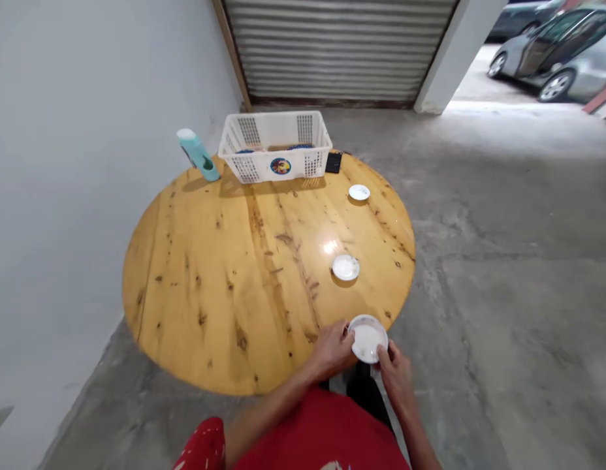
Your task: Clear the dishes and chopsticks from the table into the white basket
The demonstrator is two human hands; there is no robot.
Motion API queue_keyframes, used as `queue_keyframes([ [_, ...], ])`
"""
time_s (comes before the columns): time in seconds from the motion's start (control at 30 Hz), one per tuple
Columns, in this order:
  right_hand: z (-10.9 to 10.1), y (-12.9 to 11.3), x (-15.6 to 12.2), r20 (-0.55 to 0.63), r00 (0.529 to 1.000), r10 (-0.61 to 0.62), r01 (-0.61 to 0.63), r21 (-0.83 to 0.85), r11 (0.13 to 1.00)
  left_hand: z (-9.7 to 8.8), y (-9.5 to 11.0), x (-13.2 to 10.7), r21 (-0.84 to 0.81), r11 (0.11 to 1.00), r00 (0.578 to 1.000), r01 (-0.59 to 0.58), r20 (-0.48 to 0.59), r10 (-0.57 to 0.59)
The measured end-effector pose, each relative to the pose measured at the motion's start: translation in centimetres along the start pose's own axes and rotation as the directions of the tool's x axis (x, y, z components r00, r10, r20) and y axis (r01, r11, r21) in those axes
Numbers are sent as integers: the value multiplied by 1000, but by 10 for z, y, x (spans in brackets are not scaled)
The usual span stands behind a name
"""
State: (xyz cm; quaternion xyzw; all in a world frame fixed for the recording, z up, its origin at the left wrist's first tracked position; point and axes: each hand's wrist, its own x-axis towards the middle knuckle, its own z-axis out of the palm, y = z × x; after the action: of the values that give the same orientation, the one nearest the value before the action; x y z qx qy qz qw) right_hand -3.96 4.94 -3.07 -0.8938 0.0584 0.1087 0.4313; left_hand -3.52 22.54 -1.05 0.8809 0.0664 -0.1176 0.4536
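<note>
A small white dish [367, 341] is held between both my hands at the near right edge of the wooden table [224, 261]. My left hand [333, 346] grips its left rim, thumb on top and fingers underneath. On the lower right rim, my right hand [395, 373] pinches it the same way. A second white dish [345, 267] lies on the table just beyond my hands. Farther back, near the right edge, sits a third white dish [359, 192].
At the table's far side stands a white plastic basket [278, 166] with some blue-patterned things inside. A teal bottle-like container [200, 155] is left of it, and a black flat object [334, 162] right. Behind are a roller shutter [337, 52] and, outside, a parked car [558, 55].
</note>
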Motion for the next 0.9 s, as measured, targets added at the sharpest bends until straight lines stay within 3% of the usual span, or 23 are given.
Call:
queue_keyframes([
  [0.13,-3,-35,51,61,985,-163,168,-87,982,-12,-1,25,-71,995,988,75,-129,-84],
  [0.23,1,-47,97,96,973,-212,224,-134,965,-12,-4,52,-136,985,965,105,-227,-134],
  [0.4,10,-61,163,183,934,-308,349,-266,899,-11,-1,95,-118,975,892,188,-395,-220],
  [0.57,20,-62,218,296,871,-392,473,-291,832,-12,6,133,-96,934,819,344,-455,-349],
  [0.73,28,-61,252,376,832,-407,521,-279,807,-8,9,161,-41,887,765,460,-488,-419],
  [0.9,29,-72,264,488,815,-311,516,-368,774,-7,14,173,46,813,718,581,-499,-485],
])
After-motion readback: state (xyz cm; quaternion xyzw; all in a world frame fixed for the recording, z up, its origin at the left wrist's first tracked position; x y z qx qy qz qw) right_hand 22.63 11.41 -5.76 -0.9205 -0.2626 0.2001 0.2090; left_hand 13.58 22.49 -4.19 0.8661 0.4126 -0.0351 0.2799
